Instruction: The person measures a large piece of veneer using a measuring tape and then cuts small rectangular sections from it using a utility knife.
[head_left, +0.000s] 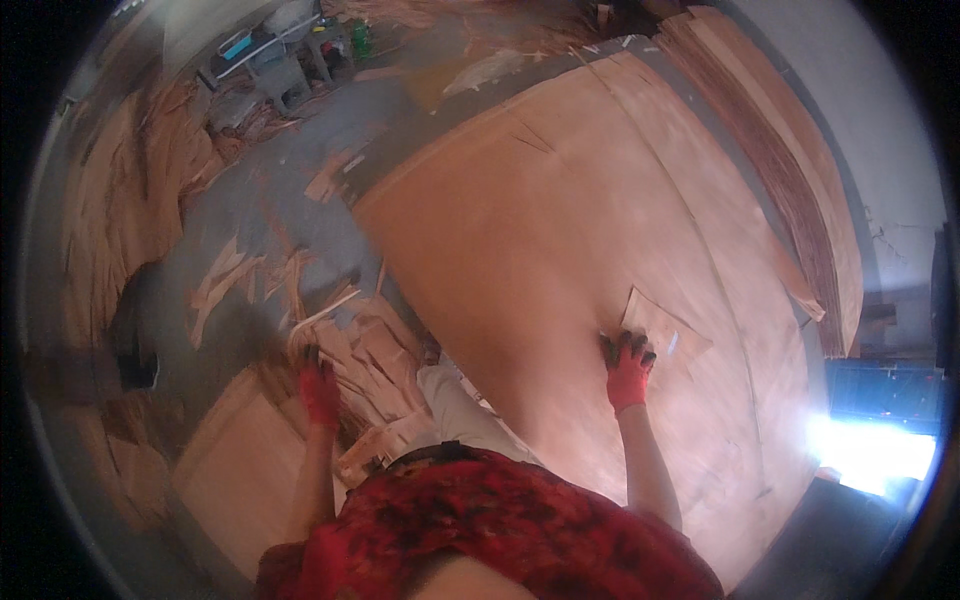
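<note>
My right hand (628, 372), in a red glove with dark fingertips, lies with its fingers spread on a large sheet of thin reddish-brown wood veneer (480, 230). Its fingertips are at the near edge of a small four-cornered veneer piece (660, 325) lying on that sheet. My left hand (319, 390), gloved the same way, is over a heap of torn veneer scraps (375, 350) to the left. Its fingers point away from me and look stretched out, though blurred. A thin pale strip (328, 308) curves just beyond them; I cannot tell whether they touch it.
Long stacked veneer sheets (760, 160) run along the right wall. More veneer (140, 190) is piled at the far left. Grey stools (280, 75) with a blue tray (235, 45) stand at the back. Bright light (870, 455) glares at the right. Scraps litter the grey floor (300, 190).
</note>
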